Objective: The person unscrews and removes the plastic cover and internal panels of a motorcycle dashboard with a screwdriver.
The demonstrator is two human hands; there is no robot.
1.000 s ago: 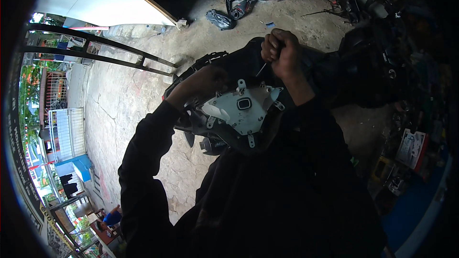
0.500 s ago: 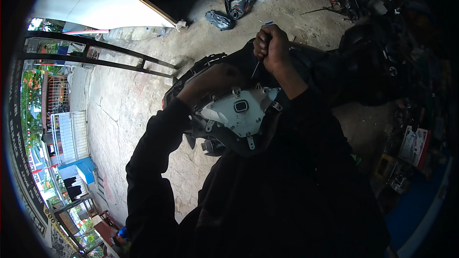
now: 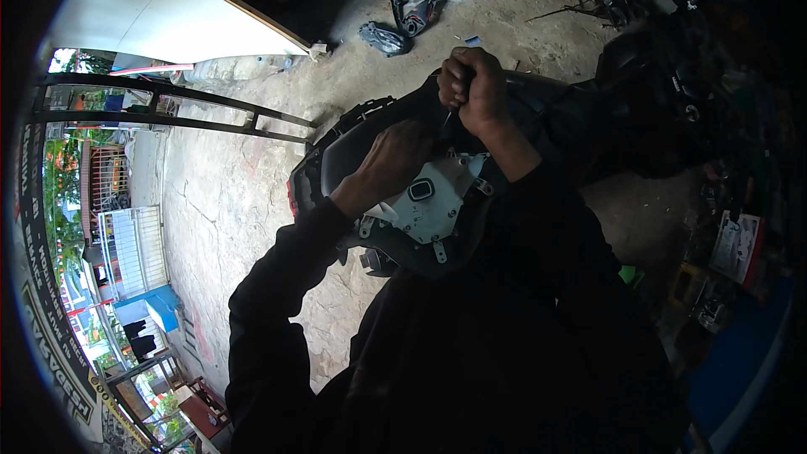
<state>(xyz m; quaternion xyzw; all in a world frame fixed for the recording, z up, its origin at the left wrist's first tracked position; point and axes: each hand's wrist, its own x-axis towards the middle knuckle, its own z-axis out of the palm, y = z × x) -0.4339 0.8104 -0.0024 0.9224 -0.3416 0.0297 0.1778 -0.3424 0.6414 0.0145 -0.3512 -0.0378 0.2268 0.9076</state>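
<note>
My right hand (image 3: 477, 91) is closed in a fist around a screwdriver (image 3: 446, 120), whose thin shaft points down; its handle is mostly hidden in the fist. Close by on the left, my left hand (image 3: 393, 156) reaches over the upper edge of a pale housing (image 3: 440, 208), fingers drawn together near the screwdriver's lower end. Shadow hides its fingertips and whatever they hold. The housing has a square black-rimmed opening and several mounting tabs along its edge. It rests in front of me, with dark plastic around its lower side, against a black motorcycle (image 3: 546, 105).
Loose vehicle parts lie on the concrete floor (image 3: 218, 202) beyond the motorcycle, among them a clear lamp-like piece (image 3: 384, 38). A black metal frame (image 3: 210, 99) stands at left. Boxes and a red-and-white package (image 3: 736, 248) sit at right.
My left hand has moved slightly up and right, closer to the screwdriver. My right fist has shifted slightly left and down, still holding the tool.
</note>
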